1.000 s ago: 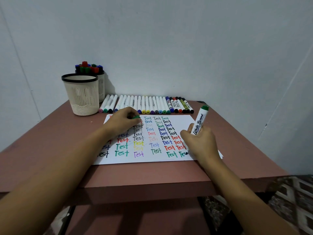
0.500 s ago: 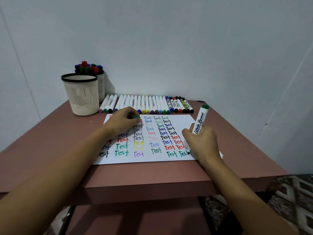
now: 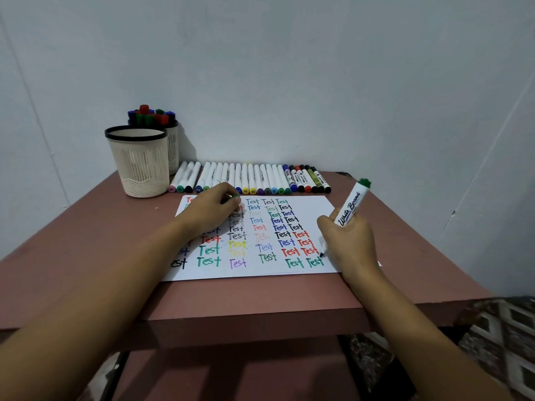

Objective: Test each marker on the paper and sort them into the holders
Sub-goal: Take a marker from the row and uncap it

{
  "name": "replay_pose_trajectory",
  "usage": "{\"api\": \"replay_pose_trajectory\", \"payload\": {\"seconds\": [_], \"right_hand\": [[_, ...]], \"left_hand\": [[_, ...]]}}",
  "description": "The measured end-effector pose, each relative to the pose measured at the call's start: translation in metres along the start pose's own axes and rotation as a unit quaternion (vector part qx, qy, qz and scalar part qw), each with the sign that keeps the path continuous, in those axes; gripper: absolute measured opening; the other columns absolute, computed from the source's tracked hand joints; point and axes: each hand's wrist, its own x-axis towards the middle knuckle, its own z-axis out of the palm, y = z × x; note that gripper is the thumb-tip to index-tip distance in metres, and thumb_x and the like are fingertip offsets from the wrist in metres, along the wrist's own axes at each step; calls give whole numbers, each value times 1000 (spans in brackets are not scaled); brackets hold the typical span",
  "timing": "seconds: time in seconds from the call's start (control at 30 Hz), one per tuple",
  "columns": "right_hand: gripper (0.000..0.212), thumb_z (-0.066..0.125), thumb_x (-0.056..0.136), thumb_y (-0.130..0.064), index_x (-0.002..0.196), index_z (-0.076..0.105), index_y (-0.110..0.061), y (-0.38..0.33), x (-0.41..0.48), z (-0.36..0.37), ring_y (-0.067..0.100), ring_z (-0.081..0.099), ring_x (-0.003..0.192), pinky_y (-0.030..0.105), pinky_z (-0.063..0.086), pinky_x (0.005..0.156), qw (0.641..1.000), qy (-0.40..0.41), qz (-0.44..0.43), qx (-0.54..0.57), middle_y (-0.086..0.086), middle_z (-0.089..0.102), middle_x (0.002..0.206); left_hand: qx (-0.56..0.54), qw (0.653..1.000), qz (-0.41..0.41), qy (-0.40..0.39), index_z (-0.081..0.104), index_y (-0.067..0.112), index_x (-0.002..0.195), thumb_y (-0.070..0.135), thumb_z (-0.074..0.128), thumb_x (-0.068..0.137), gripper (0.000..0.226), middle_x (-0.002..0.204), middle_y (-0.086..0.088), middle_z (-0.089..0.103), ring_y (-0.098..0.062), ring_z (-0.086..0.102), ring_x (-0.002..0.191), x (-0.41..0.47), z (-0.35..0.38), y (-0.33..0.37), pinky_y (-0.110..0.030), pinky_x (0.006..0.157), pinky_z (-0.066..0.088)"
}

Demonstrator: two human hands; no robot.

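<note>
My right hand point(image 3: 348, 244) grips a green whiteboard marker point(image 3: 351, 205), tip down at the right end of the bottom row of "Test" words on the white paper point(image 3: 312, 204). On the paper's upper left rests my left hand point(image 3: 210, 211), pinching the marker's green cap point(image 3: 235, 197). A row of several markers point(image 3: 249, 179) lies along the paper's far edge. Two cream mesh holders stand at the far left: the front holder point(image 3: 139, 160) shows no markers above its rim, while the rear holder point(image 3: 172, 149) is packed with capped markers.
The reddish-brown table point(image 3: 86, 241) ends at a front edge close to me and a right edge near the pale wall point(image 3: 289, 68). A patterned floor point(image 3: 492, 342) shows below right.
My right hand has shifted slightly right along the bottom row while writing, and a new green "Test" now stands there. The left hand has stayed put.
</note>
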Motion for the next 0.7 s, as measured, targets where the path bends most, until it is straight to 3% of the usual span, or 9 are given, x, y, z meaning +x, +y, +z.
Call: {"api": "replay_pose_trajectory", "payload": {"seconds": [0.1,0.2,0.33,0.5,0.7], "right_hand": [[28,63,85,-17,61,48,-15,4,9,-2,13,51,45,23,38,44,998,-1,49,50,10,52,67],[38,70,85,-31,60,48,-11,-2,15,-5,10,34,35,18,29,38,990,-29,93,106,8,45,54],[41,74,77,-41,64,50,-10,-20,24,1,9,37,37,21,34,41,979,-54,120,158,4,45,50],[29,65,87,-24,70,48,-8,-40,43,31,10,38,38,19,31,39,946,-107,141,270,6,44,55],[20,48,89,-6,68,47,-6,-38,54,65,13,39,44,19,32,37,927,-134,172,304,8,44,59]], "left_hand": [[21,1000,9,0,54,17,109,25,45,97,17,98,-2,66,-16,60,92,-1,2,1,-25,76,39],[39,999,23,2,53,20,113,27,45,97,19,96,-1,65,-17,59,91,-2,3,0,-25,72,37],[51,998,35,-6,54,22,116,29,47,96,22,99,0,64,-17,59,92,-1,1,0,-25,73,40],[32,999,23,-20,55,18,117,27,49,95,24,105,-2,63,-17,59,96,2,1,0,-27,77,44],[38,999,28,2,58,15,113,22,56,92,23,108,2,62,-12,56,98,4,-1,-1,-13,71,40]]}}
